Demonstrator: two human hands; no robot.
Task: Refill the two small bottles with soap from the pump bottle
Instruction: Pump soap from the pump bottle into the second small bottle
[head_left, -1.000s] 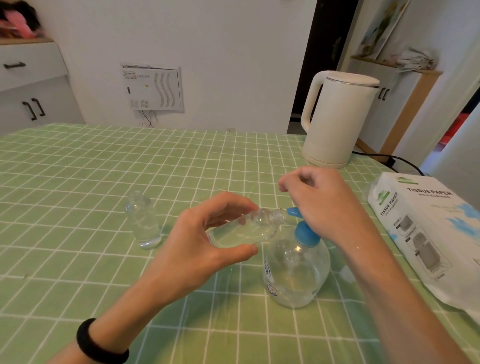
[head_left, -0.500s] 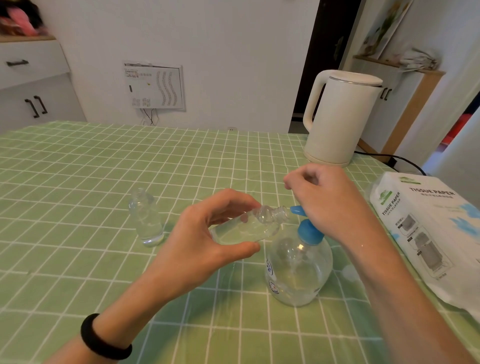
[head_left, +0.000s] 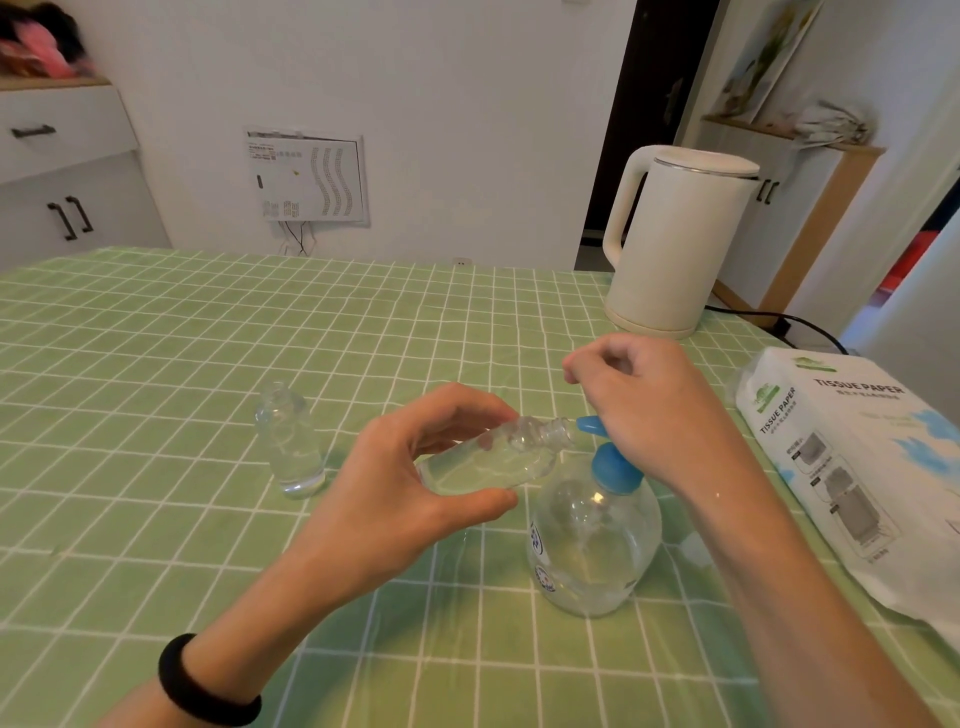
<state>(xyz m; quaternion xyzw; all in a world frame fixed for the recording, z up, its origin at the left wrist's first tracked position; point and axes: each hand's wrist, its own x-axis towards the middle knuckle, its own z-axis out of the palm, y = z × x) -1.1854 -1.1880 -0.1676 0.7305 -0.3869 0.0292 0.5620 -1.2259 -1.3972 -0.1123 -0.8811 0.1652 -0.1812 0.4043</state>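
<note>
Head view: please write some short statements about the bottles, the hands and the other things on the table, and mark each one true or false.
1. The left hand holds a small bottle tilted, its open mouth at the blue pump nozzle. True.
2. The second small bottle lies on its side. False: it stands upright on the tablecloth, left of that hand.
3. The right hand is on top of the pump bottle's pump. True.
4. The white kettle stands left of both small bottles. False: it stands to their right, farther back.
5. A tissue paper pack lies at the table's right edge. True.
</note>
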